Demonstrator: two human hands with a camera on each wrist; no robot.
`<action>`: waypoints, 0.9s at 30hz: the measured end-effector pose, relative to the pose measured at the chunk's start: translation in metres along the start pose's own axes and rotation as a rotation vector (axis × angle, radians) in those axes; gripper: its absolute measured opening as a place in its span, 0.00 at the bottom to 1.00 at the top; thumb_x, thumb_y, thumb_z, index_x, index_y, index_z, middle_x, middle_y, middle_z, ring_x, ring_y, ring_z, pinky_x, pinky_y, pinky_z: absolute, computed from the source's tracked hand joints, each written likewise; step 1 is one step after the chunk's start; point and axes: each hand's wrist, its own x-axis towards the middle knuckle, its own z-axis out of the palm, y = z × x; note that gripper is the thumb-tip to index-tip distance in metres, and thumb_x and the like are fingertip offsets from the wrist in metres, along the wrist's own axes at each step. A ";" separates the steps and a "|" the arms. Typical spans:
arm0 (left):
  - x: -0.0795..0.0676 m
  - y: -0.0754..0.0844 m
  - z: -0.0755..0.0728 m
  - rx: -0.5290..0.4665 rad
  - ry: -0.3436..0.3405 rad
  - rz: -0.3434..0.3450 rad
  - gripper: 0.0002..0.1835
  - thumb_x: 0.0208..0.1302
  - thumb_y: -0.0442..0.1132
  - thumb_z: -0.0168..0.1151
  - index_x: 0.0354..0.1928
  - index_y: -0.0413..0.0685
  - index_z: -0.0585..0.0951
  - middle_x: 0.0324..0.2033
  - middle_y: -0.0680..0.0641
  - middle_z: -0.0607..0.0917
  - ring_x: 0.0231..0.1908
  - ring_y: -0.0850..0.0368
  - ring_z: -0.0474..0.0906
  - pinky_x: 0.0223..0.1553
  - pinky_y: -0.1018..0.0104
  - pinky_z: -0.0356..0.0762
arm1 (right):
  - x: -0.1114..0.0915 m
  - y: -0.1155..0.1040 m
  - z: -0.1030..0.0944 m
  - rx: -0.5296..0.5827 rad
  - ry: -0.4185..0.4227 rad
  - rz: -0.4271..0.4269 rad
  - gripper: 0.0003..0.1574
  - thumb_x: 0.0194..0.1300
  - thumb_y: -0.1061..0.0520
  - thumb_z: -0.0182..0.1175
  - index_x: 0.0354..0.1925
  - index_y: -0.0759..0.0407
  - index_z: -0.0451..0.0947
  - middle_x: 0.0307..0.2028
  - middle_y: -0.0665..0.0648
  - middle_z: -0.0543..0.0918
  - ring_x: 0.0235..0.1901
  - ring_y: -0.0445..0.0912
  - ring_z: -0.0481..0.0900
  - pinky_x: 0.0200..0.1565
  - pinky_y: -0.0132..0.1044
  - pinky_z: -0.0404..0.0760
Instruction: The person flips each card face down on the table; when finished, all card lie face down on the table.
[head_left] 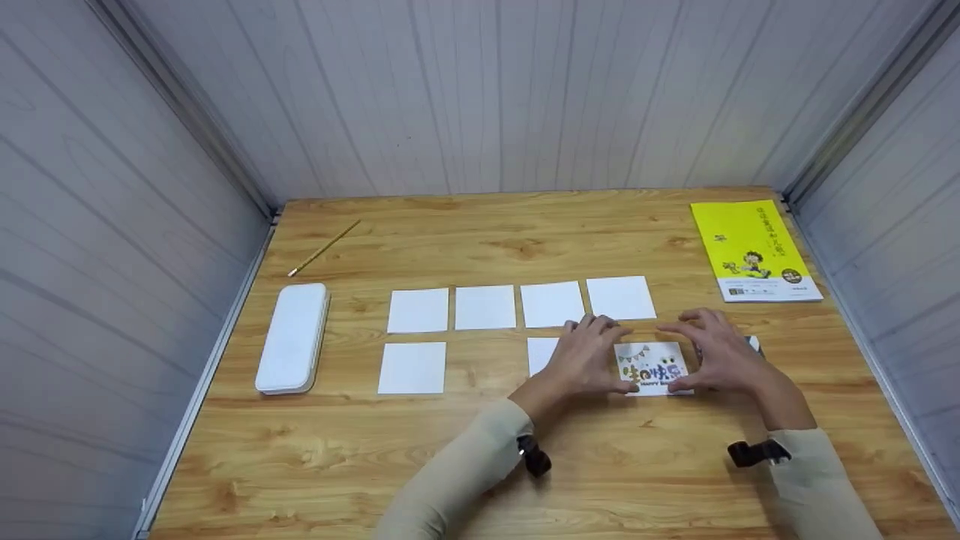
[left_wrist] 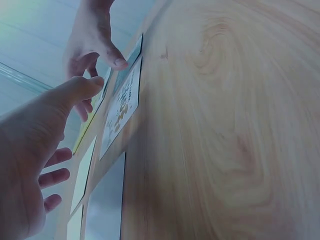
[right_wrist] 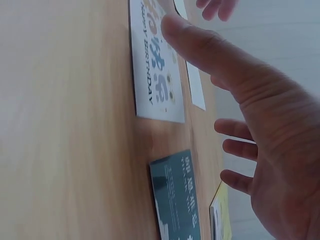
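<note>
A birthday card [head_left: 651, 367] with colourful lettering and bunting lies face up on the wooden table, between my two hands. My left hand [head_left: 581, 356] hovers at its left side, thumb and fingers spread apart; in the left wrist view that thumb [left_wrist: 85, 90] stands off the card. At the card's right side is my right hand [head_left: 724, 352], its fingers loosely bent and grasping nothing. A dark green card [right_wrist: 177, 195] with white print lies to the right, mostly covered by the right hand in the head view. Beneath the left hand, a white card [head_left: 540, 354] is partly hidden.
Several blank white cards [head_left: 484, 307] form a row behind, with another white card [head_left: 412, 367] at the front left. A white case [head_left: 292, 337] and a pencil [head_left: 324, 249] lie on the left. The yellow book [head_left: 754, 247] is at the back right. Panels wall three sides.
</note>
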 end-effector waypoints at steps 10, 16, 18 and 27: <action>0.006 -0.002 0.014 0.005 -0.041 0.003 0.53 0.56 0.80 0.77 0.81 0.65 0.77 0.76 0.57 0.80 0.75 0.56 0.75 0.72 0.54 0.75 | -0.002 0.004 0.008 0.010 -0.033 -0.019 0.63 0.45 0.33 0.92 0.76 0.49 0.81 0.74 0.73 0.74 0.74 0.73 0.69 0.71 0.79 0.71; 0.010 -0.006 0.017 0.036 -0.034 0.009 0.51 0.55 0.80 0.77 0.78 0.66 0.80 0.73 0.56 0.81 0.73 0.55 0.74 0.70 0.51 0.75 | 0.001 0.004 0.006 0.003 -0.064 0.017 0.60 0.49 0.35 0.90 0.75 0.51 0.82 0.76 0.74 0.71 0.76 0.74 0.66 0.73 0.80 0.69; 0.011 -0.007 0.017 0.044 -0.030 0.008 0.51 0.55 0.80 0.77 0.77 0.66 0.81 0.72 0.56 0.82 0.73 0.55 0.75 0.69 0.51 0.75 | 0.003 0.003 0.006 0.002 -0.073 0.030 0.58 0.50 0.34 0.90 0.74 0.50 0.82 0.76 0.74 0.71 0.77 0.74 0.65 0.73 0.80 0.68; 0.013 -0.009 0.018 0.060 -0.031 0.001 0.48 0.55 0.81 0.76 0.74 0.68 0.83 0.70 0.55 0.82 0.70 0.56 0.75 0.65 0.51 0.76 | 0.005 0.003 0.006 0.034 -0.075 0.038 0.54 0.49 0.35 0.91 0.69 0.51 0.84 0.75 0.72 0.71 0.76 0.72 0.65 0.72 0.79 0.70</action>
